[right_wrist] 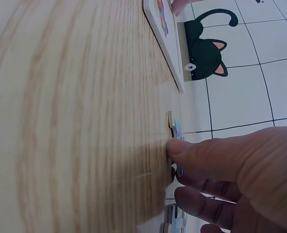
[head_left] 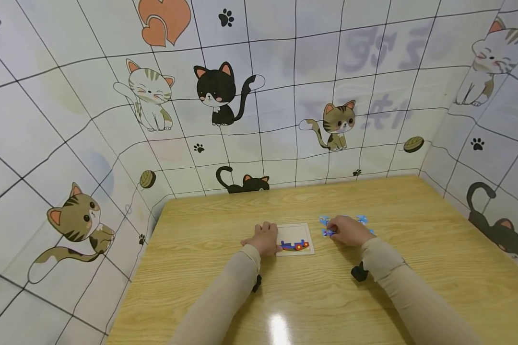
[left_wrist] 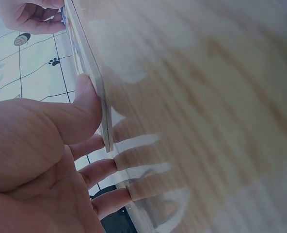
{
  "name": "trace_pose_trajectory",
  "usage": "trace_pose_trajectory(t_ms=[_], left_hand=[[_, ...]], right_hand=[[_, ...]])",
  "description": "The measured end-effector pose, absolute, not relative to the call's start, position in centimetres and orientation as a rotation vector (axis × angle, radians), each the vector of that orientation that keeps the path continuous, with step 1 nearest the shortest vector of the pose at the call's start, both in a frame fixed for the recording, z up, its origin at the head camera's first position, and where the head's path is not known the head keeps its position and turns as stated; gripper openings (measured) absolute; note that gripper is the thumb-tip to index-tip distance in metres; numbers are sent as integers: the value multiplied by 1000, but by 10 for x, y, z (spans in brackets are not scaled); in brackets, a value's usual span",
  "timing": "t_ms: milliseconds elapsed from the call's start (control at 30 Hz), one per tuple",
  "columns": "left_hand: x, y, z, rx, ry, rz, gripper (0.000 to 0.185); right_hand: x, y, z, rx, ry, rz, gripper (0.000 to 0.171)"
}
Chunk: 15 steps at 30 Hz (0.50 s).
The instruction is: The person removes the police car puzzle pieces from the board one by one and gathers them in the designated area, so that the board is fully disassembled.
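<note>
A square puzzle board [head_left: 294,229] with a pale rim lies on the table, its near part filled with blue, red and yellow pieces. My left hand [head_left: 264,239] rests at the board's left side. In the left wrist view, the thumb [left_wrist: 89,104] touches the board's edge [left_wrist: 106,131], and the other fingers extend down to the tabletop. To the right, my right hand [head_left: 348,231] pinches a blue puzzle piece [head_left: 327,233] at table level. The right wrist view shows thumb and fingers on this puzzle piece [right_wrist: 176,127], partly hiding it.
More blue puzzle pieces [head_left: 362,219] lie around and behind the right hand, some covered by it. The wooden table [head_left: 224,215] meets a cat-patterned wall covering [head_left: 280,143] at the back. A black wrist device [head_left: 359,273] hangs under the right forearm.
</note>
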<state>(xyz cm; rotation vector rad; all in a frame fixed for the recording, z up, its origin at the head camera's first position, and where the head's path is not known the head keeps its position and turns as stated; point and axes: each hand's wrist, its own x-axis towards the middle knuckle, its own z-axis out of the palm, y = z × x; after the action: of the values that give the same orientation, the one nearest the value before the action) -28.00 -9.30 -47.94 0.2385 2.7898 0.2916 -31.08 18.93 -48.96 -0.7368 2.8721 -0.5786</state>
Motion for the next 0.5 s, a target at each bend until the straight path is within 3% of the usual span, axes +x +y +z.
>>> trace_pose_trajectory(t_ms=[200,500], left_hand=[[-279,-94,-477,248,2794,295,60],[-281,-92,-480,235,2788,294,65]], right_hand=[[-313,191,-489,-766,2866,-584,22],[-307,180,-491,-794,2875,-748,31]])
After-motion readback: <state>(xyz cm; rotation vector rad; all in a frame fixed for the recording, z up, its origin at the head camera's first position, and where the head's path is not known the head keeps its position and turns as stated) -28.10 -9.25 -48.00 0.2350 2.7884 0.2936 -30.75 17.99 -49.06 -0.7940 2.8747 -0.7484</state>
